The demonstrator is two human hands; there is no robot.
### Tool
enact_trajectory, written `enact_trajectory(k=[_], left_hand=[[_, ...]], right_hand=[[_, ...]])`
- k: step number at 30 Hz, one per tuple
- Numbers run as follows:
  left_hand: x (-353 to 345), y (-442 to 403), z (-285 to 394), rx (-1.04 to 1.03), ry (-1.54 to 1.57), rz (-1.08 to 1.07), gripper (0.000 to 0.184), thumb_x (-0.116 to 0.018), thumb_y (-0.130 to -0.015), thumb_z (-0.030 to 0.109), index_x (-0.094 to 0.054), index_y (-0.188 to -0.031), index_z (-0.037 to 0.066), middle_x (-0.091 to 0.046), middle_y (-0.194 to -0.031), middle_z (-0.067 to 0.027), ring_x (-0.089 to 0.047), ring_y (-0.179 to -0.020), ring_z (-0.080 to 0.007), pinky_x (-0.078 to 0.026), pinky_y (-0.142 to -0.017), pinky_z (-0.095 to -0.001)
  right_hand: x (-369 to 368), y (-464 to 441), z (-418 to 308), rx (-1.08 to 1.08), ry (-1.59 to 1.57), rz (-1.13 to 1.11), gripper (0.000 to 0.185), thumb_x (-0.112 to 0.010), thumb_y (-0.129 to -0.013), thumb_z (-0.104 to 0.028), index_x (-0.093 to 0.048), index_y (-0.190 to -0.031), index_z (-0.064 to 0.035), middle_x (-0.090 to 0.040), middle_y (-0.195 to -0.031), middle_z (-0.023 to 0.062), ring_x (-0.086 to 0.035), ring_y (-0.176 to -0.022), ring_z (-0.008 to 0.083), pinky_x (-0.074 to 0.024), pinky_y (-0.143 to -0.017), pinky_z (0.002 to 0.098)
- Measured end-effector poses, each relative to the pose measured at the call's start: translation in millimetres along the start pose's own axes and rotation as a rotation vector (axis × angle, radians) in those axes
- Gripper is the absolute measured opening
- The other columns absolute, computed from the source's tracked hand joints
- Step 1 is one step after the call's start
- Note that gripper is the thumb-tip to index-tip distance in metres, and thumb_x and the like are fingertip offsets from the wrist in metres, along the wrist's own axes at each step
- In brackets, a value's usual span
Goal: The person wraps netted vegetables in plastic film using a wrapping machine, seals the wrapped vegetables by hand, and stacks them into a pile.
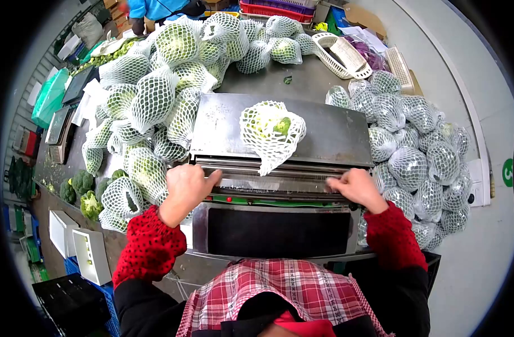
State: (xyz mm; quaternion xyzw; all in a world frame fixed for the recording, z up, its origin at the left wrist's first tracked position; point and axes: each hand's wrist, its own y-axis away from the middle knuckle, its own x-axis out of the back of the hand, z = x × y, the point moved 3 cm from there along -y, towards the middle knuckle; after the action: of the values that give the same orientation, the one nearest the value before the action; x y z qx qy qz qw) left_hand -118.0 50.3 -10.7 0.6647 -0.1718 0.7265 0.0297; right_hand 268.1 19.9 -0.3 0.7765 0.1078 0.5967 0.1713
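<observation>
My left hand point(190, 188) is closed at the left end of a metal wrapping machine's roller slot, its thumb pointing inward. At the right end my right hand point(355, 187) is closed too, with slightly blurred fingertips. Between them stretches what looks like clear plastic film point(274, 182), its edges pinched at both hands. Just beyond, on the machine's steel top point(335, 132), lies a green vegetable head point(272, 126) in a white foam net, the net's loose end hanging toward the rollers. A dark flat plate point(276, 232) is on the machine's near side.
Net-covered vegetables point(153, 98) are heaped at the left and back. Film-wrapped ones point(408, 163) are piled at the right. Broccoli heads point(82, 181) lie at the left edge. A white basket point(341, 55) stands behind, and a person in a blue top point(155, 8) is at the far side.
</observation>
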Motion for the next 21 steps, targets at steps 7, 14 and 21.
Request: enact_trajectory(k=[7, 14, 21], left_hand=[[53, 32, 14, 0.435, 1.44, -0.594, 0.027, -0.051, -0.092, 0.015, -0.051, -0.067, 0.003, -0.048, -0.049, -0.0046, -0.051, -0.042, -0.0132, -0.039, -0.039, -0.0273], [69, -127, 18, 0.062, 1.379, 0.473, 0.021, -0.05, -0.096, 0.014, -0.063, -0.087, 0.0, -0.068, -0.091, -0.0117, -0.062, -0.081, -0.0181, -0.049, -0.076, -0.0301], [-24, -115, 21, -0.361, 0.903, 0.067, 0.047, -0.059, -0.079, -0.005, -0.048, -0.123, 0.006, -0.056, -0.124, -0.0159, -0.06, -0.104, -0.0319, -0.051, -0.085, -0.0378]], right_hand=[[15, 61, -17, 0.016, -1.224, -0.263, 0.024, -0.055, -0.088, -0.017, -0.053, -0.07, -0.0013, -0.063, -0.064, 0.014, -0.056, -0.045, 0.0195, -0.0414, -0.04, 0.0254], [97, -52, -98, 0.637, -1.23, 0.772, 0.02, -0.05, -0.093, -0.011, -0.06, -0.085, 0.0034, -0.066, -0.087, 0.0118, -0.061, -0.082, 0.0166, -0.0469, -0.08, 0.0281], [-4, -107, -69, 0.572, -1.491, 0.049, 0.023, -0.053, -0.092, -0.005, -0.056, -0.115, 0.0003, -0.062, -0.114, 0.0143, -0.06, -0.105, 0.0174, -0.0476, -0.09, 0.0287]])
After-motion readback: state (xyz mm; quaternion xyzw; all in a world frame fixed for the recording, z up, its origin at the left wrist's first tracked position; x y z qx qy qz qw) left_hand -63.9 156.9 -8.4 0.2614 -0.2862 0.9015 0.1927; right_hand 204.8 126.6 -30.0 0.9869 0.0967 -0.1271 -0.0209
